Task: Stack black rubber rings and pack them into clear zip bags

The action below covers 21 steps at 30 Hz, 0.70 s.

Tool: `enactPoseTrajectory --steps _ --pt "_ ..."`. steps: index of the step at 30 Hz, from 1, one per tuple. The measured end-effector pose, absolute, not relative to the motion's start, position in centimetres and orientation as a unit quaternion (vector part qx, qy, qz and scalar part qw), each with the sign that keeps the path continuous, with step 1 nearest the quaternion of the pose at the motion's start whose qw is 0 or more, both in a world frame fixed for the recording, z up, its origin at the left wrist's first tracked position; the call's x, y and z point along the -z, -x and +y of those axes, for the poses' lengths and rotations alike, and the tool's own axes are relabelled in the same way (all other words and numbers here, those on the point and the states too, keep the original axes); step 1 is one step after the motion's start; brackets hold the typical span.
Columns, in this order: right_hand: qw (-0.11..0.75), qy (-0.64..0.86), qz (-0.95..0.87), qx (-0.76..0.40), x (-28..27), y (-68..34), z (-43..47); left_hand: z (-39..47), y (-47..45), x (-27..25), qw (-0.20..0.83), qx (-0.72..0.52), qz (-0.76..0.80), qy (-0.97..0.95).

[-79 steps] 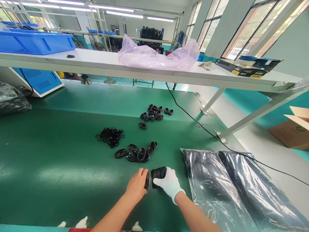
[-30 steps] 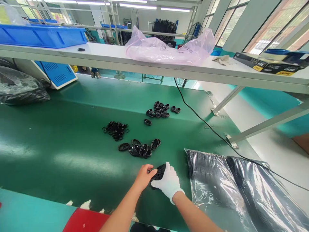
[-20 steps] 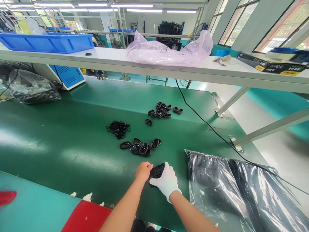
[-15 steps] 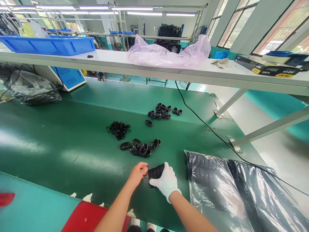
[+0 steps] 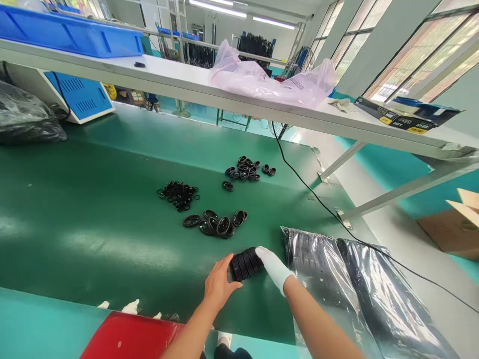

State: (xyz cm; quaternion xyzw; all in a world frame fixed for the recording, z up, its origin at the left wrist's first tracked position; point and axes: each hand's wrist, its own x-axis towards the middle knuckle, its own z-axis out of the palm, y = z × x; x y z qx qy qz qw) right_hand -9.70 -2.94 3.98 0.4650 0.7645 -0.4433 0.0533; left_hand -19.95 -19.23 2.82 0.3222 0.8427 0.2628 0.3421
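Note:
A tight row of thin black flat pieces (image 5: 247, 264) stands on the green tabletop between my two hands, their exact kind not clear. My left hand (image 5: 220, 283), bare, cups the row's left end between thumb and fingers. My right hand (image 5: 276, 269), in a white glove, presses the right end with its fingertips; its thumb is hidden. Just beyond lie several glossy black oval rings (image 5: 215, 224) in a loose heap. To their left sits a pile of small thin black rings (image 5: 178, 194). Farther back is another group of black oval rings (image 5: 243, 168).
Clear plastic bags of black parts (image 5: 325, 269) lie at the right. A black cable (image 5: 310, 185) crosses the table there. Above the back edge, a white shelf (image 5: 179, 80) carries a blue tray (image 5: 75, 32) and a pink plastic bag (image 5: 269, 82). A red seat (image 5: 127, 339) is below the front edge.
My left hand has opened from a pinch beside the row and now spans its left end. My right hand has shifted from over the row to its right end. The view has turned slightly.

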Motion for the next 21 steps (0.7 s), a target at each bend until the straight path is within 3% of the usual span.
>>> enactPoseTrajectory --steps 5,11,21 --pt "0.046 -0.510 0.730 0.454 -3.9 9.5 -4.9 -19.3 20.0 -2.4 0.340 -0.254 0.843 -0.330" --pt "-0.007 -0.551 0.794 0.258 -2.9 11.4 -10.2 -19.2 20.1 -1.9 0.324 -0.254 0.842 -0.349" --pt "-0.039 -0.568 0.799 0.192 -2.2 12.8 -10.8 -18.9 20.3 -1.5 0.312 -0.239 0.851 -0.349"
